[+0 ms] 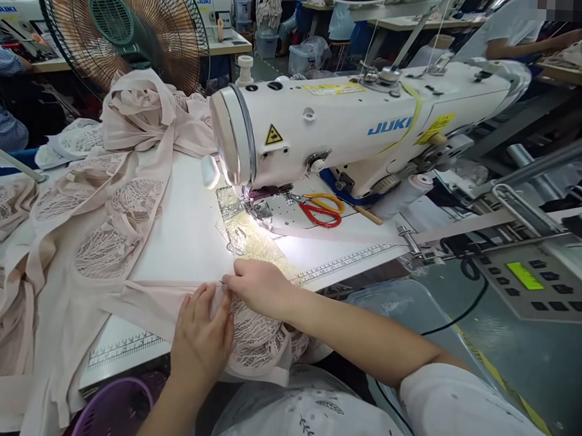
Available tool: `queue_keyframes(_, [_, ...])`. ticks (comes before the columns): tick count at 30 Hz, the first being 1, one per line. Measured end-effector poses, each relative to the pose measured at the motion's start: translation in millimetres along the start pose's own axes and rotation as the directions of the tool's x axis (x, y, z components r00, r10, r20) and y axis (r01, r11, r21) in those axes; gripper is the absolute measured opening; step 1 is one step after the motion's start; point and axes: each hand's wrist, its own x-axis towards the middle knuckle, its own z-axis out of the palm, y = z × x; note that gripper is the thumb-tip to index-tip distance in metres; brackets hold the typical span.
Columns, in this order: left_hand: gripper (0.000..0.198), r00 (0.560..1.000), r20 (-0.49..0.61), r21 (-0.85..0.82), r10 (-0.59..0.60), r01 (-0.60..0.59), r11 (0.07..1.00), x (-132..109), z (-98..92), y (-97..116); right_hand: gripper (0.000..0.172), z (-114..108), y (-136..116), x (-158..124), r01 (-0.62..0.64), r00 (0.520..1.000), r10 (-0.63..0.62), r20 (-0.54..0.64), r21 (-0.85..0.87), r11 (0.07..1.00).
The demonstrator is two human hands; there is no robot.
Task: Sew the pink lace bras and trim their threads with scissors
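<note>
A pale pink lace bra (257,335) lies over the front edge of the sewing table, its band running left across the top. My left hand (203,333) has its fingers bent over the band, thumb close to my other hand. The fingertips of my right hand (259,287) pinch the edge of the same band beside it. Ahead of both hands is the white sewing machine (285,128), its needle area lit. A yellowish patch (261,242) covers the tabletop in front of the needle.
Several joined lace bras (121,236) spread and heap at the left. Scissors (323,210) with red and orange handles lie under the machine arm. A fan (125,31) stands behind, a control box (534,280) at right, and a purple basket (113,409) below. Other people sit nearby.
</note>
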Motion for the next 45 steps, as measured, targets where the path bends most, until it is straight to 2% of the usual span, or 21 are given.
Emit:
queue_keyframes(2, [0.038,1.000,0.001,-0.003,-0.003,0.003,1.000,0,0.5,0,0.028,-4,-1,-1,-0.059,0.998,0.059,0.016,0.033,0.998])
queue_keyframes(4, [0.036,1.000,0.000,0.007,-0.009,0.009,1.000,0,1.1,0,0.026,-6,1,-3,-0.062,0.998,0.062,0.025,0.013,0.998])
queue_keyframes(9, [0.037,1.000,0.008,0.026,-0.009,0.009,1.000,1,2.0,0,0.014,-9,11,-14,0.117,0.992,-0.107,0.064,-0.188,0.975])
queue_keyframes(10, [0.037,1.000,0.003,0.023,-0.011,0.011,1.000,1,2.0,1,0.015,-10,12,-16,0.109,0.993,-0.096,0.072,-0.195,0.975])
queue_keyframes(13, [0.036,1.000,-0.003,0.018,-0.020,0.020,1.000,3,1.1,2,0.025,-12,14,-19,-0.036,0.997,0.044,0.060,-0.123,0.992])
queue_keyframes(14, [0.035,1.000,-0.003,0.017,-0.023,0.023,1.000,3,0.6,3,0.026,-13,15,-20,-0.043,0.997,0.050,0.060,-0.114,0.993])
queue_keyframes(17, [0.035,1.000,-0.004,0.015,-0.023,0.023,1.000,3,-1.1,3,0.021,-14,15,-18,0.099,0.994,-0.087,0.069,-0.198,0.975])
queue_keyframes(21, [0.033,1.000,-0.009,0.024,-0.018,0.018,1.000,3,-1.6,3,0.026,-9,16,-14,0.105,0.994,-0.100,0.032,-0.223,0.969])
queue_keyframes(26, [0.034,1.000,-0.006,0.021,-0.014,0.014,1.000,3,0.2,2,0.019,-10,25,-15,0.273,0.961,-0.269,0.062,-0.346,0.898])
queue_keyframes(32, [0.035,1.000,-0.019,0.024,-0.005,0.005,1.000,3,1.0,2,0.019,-26,30,-28,0.221,0.974,-0.181,0.135,-0.402,0.889])
queue_keyframes(36, [0.035,1.000,-0.008,0.038,-0.007,0.008,0.999,2,0.4,2,0.018,-26,32,-33,0.159,0.987,-0.143,0.070,-0.366,0.917])
queue_keyframes(41, [0.036,1.000,0.020,0.067,0.014,-0.016,0.998,3,0.2,-1,0.017,-10,37,-25,0.183,0.981,-0.194,-0.004,-0.321,0.929])
queue_keyframes(45, [0.035,0.999,-0.001,-0.004,0.048,-0.048,0.999,-1,5.8,-13,0.018,-9,34,-21,0.209,0.973,-0.231,-0.016,-0.372,0.905])
